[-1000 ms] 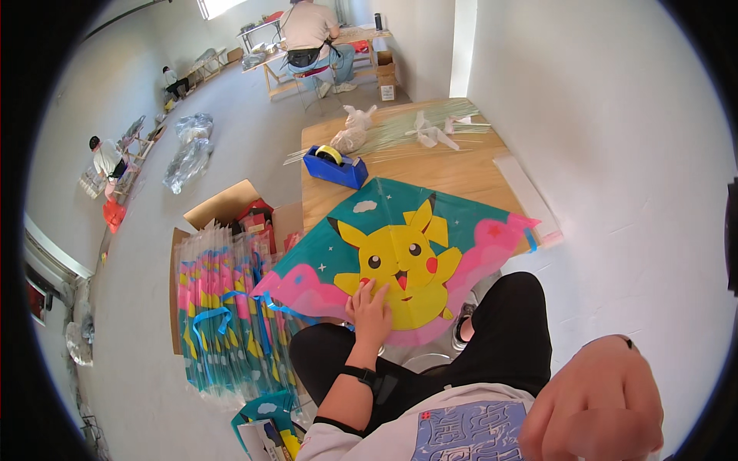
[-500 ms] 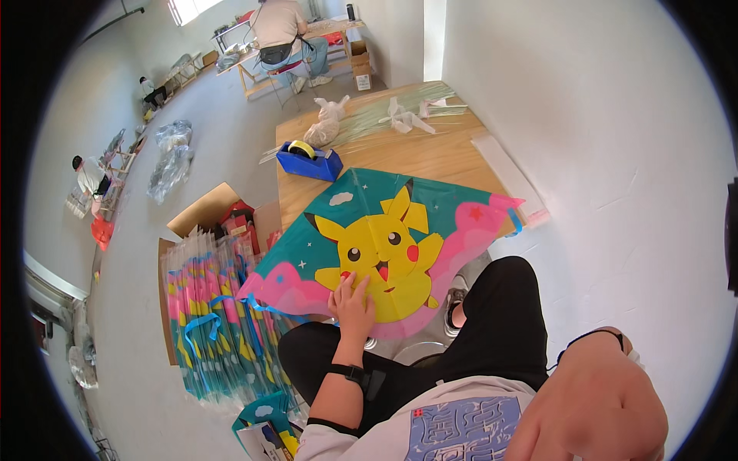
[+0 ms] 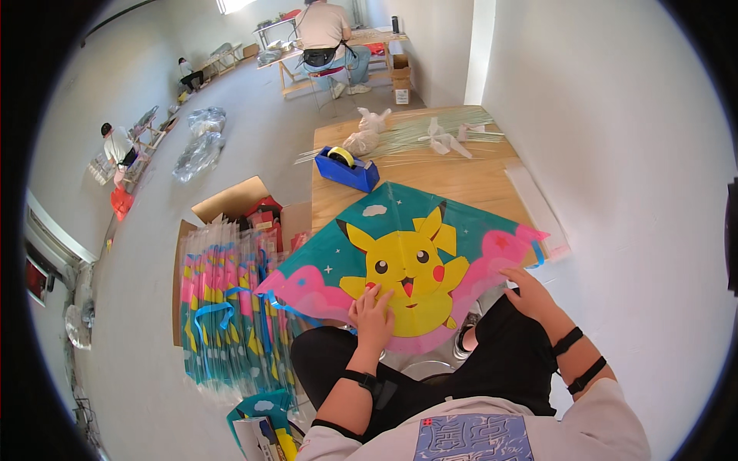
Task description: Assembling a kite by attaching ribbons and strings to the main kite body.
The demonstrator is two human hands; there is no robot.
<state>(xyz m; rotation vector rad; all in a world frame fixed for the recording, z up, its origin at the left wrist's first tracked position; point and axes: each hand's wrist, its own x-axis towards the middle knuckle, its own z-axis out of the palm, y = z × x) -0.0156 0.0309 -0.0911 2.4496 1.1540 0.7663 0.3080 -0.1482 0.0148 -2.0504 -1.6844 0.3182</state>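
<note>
**Both hands flat on the cartoon kite**

Your left hand (image 3: 374,316) lay spread, fingers released, pressing on the lower edge of the teal and pink kite (image 3: 407,261) with the yellow cartoon figure. Your right hand (image 3: 528,292) rested open on the kite's right pink wing, gripping nothing. The kite lay half on the wooden tabletop (image 3: 461,180) and half over your lap, its point aimed away from you. A blue tape dispenser (image 3: 346,167) sat on the tabletop just beyond the kite's tip, with thin green rods (image 3: 430,137) and white plastic bundles (image 3: 367,132) farther back. On the floor to your left lay a stack of packaged kites (image 3: 223,315) beside an open cardboard box (image 3: 238,201). Another person (image 3: 327,34) sat at a far table
</note>
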